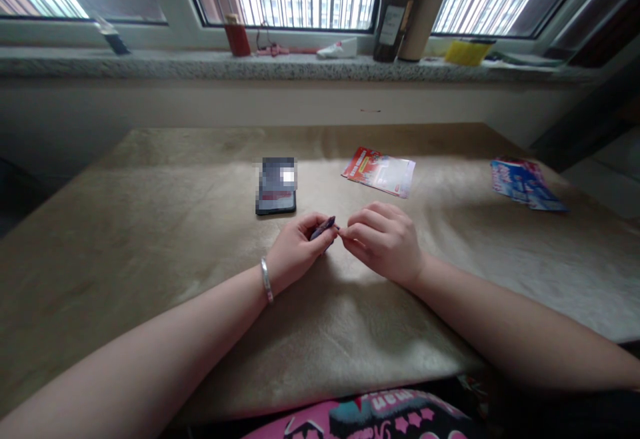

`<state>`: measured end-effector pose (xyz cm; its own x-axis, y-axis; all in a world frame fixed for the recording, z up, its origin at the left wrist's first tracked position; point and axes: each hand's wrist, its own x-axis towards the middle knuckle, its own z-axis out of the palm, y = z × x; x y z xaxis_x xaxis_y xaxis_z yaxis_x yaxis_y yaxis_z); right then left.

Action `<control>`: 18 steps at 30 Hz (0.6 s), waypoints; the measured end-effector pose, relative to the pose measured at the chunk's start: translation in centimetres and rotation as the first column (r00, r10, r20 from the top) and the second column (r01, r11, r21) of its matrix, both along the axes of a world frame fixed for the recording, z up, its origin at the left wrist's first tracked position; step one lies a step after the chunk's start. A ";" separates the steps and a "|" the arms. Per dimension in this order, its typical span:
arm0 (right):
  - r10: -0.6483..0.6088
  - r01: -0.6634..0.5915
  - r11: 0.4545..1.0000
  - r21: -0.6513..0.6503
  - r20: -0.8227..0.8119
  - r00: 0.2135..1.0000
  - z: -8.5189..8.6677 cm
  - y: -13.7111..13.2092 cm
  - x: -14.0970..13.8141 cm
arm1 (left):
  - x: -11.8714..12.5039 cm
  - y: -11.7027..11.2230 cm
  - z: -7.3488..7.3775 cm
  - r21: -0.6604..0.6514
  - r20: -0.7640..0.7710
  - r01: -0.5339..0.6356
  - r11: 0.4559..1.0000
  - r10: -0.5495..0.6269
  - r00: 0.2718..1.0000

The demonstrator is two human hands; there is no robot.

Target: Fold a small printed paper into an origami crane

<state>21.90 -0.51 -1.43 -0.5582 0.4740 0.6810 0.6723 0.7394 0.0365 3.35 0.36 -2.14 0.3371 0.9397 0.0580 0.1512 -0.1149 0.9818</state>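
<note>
My left hand, with a silver bracelet at the wrist, is closed around a small dark purple object; its kind I cannot make out. Part of that object is hidden by the fingers. Just to the right, my right hand has its thumb and fingertips pinched together at the object's right side. Whether a small piece sits in that pinch is too small to tell. Both hands are over the middle of the table, close to each other. A phone with a blurred-out screen lies just beyond my left hand.
A red and white printed packet lies beyond my right hand on the table. Several blue printed packets are at the far right. The windowsill holds a red container, a dark jar and a yellow item.
</note>
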 end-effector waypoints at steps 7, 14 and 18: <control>0.031 -0.038 0.994 0.105 0.072 0.997 0.3 0.1 0.3 | 0.0 -0.1 0.2 0.035 -0.038 0.008 0.999 -0.006 0.999; 0.009 -0.014 0.998 -0.065 -0.073 0.997 -0.1 0.1 -0.2 | -0.2 0.1 -0.3 0.087 -0.022 0.021 0.996 -0.019 1.000; -0.033 -0.055 0.957 -0.285 -0.296 0.955 -0.2 0.1 -0.7 | -0.2 0.2 -0.4 0.116 -0.008 0.016 0.993 -0.015 1.000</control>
